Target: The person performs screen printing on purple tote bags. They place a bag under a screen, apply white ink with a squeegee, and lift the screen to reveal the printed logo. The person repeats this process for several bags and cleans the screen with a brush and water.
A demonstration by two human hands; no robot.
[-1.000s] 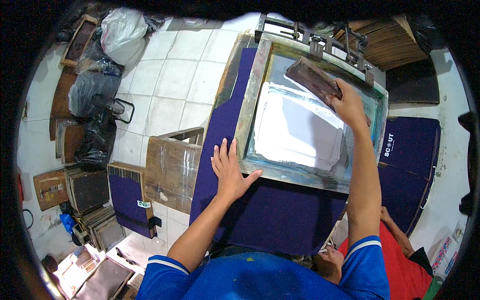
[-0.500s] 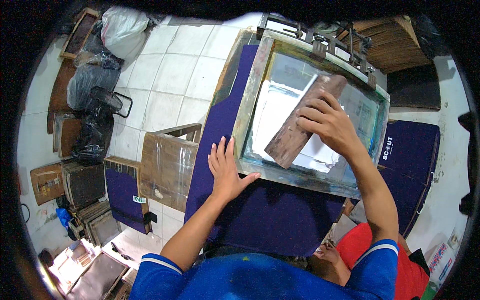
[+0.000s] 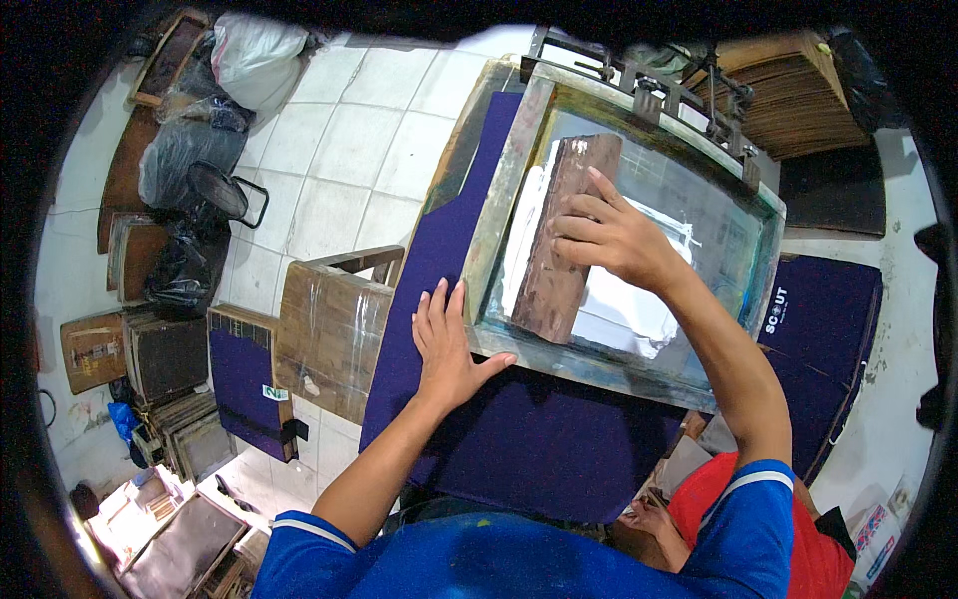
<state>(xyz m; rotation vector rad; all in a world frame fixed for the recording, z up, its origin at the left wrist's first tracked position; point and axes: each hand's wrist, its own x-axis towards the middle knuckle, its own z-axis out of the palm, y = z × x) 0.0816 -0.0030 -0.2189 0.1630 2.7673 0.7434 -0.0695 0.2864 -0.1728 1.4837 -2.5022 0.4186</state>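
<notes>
My right hand (image 3: 627, 242) grips a wide wooden squeegee (image 3: 571, 240), which stands inside a screen-printing frame (image 3: 504, 175). White ink (image 3: 624, 314) covers part of the mesh on both sides of the squeegee. At the frame's near left corner rests my left hand (image 3: 445, 349), fingers stretched out over the navy fabric (image 3: 529, 429) and thumb along the wooden rail. That fabric lies under the frame and sticks out on its left and near sides. The squeegee's lower edge is hidden from me.
Metal hinge clamps (image 3: 649, 100) hold the frame's far side. Another navy fabric piece (image 3: 818, 339) lies to the right. A person in red (image 3: 714, 499) sits close on the near right. Wooden boards (image 3: 334, 339), stacked frames (image 3: 170, 364) and black plastic bags (image 3: 190, 260) line the left.
The squeegee has moved left across the mesh and turned more upright in the picture, with my right hand on it. More white ink shows on its right. My left hand stays at the corner.
</notes>
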